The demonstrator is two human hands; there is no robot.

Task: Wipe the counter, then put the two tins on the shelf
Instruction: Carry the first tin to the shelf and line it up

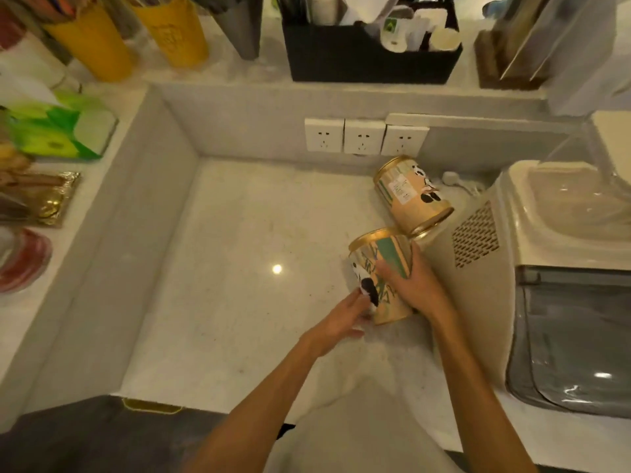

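Right hand (415,285) grips near tin (379,274) — pale marble counter (256,233).

No legible text anywhere, white printed label on the far gold panda-print tin (411,192) too blurred to read, markings on the near gold tin (379,268) and yellow cylindrical holders (177,32) likewise unreadable

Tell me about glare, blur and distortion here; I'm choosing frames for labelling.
Head view: warm yellowish light; one small lamp glare spot on the counter; wide-angle bending toward the edges, plain on the yellow cups; soft focus overall, smeared at the left hand by the near tin; far tin print unreadable.
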